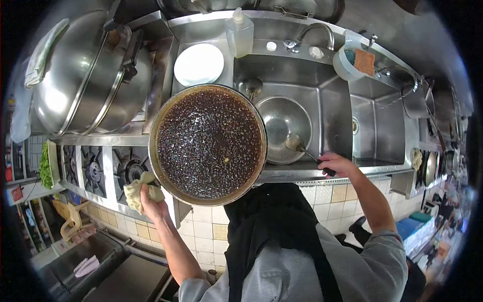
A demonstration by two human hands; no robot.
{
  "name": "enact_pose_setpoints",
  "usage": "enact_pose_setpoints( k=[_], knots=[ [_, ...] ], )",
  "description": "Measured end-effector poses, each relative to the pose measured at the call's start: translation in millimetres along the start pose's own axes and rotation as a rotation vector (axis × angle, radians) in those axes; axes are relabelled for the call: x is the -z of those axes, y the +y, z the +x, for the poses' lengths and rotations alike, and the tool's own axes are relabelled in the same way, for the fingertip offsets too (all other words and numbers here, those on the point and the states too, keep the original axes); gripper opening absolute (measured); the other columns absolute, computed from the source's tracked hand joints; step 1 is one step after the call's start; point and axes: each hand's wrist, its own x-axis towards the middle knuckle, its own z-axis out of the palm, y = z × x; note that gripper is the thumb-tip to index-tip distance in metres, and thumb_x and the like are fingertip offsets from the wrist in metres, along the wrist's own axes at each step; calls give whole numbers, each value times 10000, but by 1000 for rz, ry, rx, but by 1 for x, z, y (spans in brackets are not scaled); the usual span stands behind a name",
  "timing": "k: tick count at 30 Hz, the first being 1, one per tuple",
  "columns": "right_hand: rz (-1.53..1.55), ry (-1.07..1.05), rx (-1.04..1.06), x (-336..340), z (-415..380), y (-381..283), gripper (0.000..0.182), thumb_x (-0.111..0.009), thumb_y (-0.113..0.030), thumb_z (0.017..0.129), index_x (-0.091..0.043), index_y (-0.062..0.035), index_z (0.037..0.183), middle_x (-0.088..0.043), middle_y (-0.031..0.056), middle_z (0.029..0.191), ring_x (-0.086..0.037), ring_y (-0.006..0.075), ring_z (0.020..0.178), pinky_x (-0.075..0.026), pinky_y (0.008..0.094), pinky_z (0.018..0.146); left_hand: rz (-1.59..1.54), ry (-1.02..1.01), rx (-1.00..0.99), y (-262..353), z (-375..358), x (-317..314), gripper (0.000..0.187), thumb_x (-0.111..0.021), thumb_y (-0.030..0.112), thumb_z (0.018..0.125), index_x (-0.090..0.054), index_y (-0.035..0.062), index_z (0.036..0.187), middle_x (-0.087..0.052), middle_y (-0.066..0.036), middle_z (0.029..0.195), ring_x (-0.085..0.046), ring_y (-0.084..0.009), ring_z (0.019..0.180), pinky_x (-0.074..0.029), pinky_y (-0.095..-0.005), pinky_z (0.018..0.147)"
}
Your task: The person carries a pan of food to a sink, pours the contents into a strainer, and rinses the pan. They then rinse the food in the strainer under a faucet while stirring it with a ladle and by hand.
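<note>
A large round pan (211,146) full of dark brown liquid with bubbles or bits on its surface is in front of me, beside the sink. My left hand (151,199) is closed round a folded pale cloth (135,193) near the pan's lower left rim; the pan's handle cannot be made out. My right hand (338,165) grips the dark handle of a ladle (294,142). The ladle's bowl is over a round metal bowl (283,126) in the left sink basin. Another ladle (253,86) lies at that basin's upper left corner.
A white plate (198,64) and soap bottle (239,35) stand behind the pan. Gas burners (133,168) and large metal woks (85,75) are at the left. Behind the sink are a faucet (322,31) and a container (348,64) with sponges. A person's foot (358,224) shows lower right.
</note>
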Motion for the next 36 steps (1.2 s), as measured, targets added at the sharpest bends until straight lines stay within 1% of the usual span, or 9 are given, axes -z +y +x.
enact_pose_setpoints(
  k=[5,8,11,15,19,23,30,34,36],
  knots=[
    [-205,82,35,3,-4,5,388,-658,-88,809,-533,81,1135,-550,67,789,-562,157,636,-525,308,570,6,-13,25,1,-1,0,335,-639,84,868,-574,28,1192,-643,-99,1124,-629,-235,1028,-532,-375,910],
    [-329,129,-65,-3,8,7,151,-657,-107,799,-583,-28,905,-539,23,709,-523,108,567,-466,258,498,-49,-15,38,2,0,-7,323,-634,68,864,-581,34,1181,-649,-87,1096,-632,-224,1009,-530,-372,895],
    [-174,138,8,-7,35,14,254,-632,-63,785,-585,70,997,-577,99,694,-588,180,578,-490,320,455,-66,12,64,3,1,-4,313,-630,54,861,-587,37,1170,-653,-80,1075,-634,-217,997,-527,-368,889],
    [-633,88,190,-52,32,-28,264,-557,-100,824,-583,30,1053,-595,133,714,-624,194,611,-487,360,470,-56,-39,51,6,4,-11,325,-631,57,855,-583,40,1176,-648,-81,1094,-632,-223,1007,-525,-368,901],
    [-654,28,380,-88,48,-32,267,-507,-95,837,-576,17,1070,-582,138,699,-595,191,571,-461,372,452,-42,-50,51,4,11,-10,332,-629,50,851,-581,44,1179,-642,-81,1107,-629,-224,1012,-525,-369,905],
    [-657,-4,288,-98,49,-36,265,-513,-100,833,-561,17,1066,-651,204,797,-656,300,693,-502,436,601,-18,-46,46,4,9,-8,338,-632,67,839,-580,38,1172,-641,-91,1109,-629,-235,1017,-527,-379,904],
    [-840,348,672,-60,-1,0,343,-524,-192,910,-512,-30,1212,-649,272,996,-611,490,921,-499,517,771,-35,-21,83,4,7,-10,351,-634,54,831,-574,29,1176,-639,-90,1104,-632,-226,1008,-531,-365,891],
    [-514,578,920,-62,-73,36,460,-575,-156,930,-436,-26,1349,-660,188,938,-661,329,765,-527,396,690,-22,-64,9,0,11,-6,335,-627,62,827,-560,18,1152,-631,-108,1099,-624,-261,1019,-510,-401,931],
    [-288,532,847,-73,-91,52,465,-590,-155,933,-439,-11,1349,-636,131,898,-638,248,739,-520,344,661,-43,-79,24,2,10,-8,327,-619,50,830,-568,20,1152,-634,-103,1097,-630,-251,1008,-521,-385,909]
  ],
)
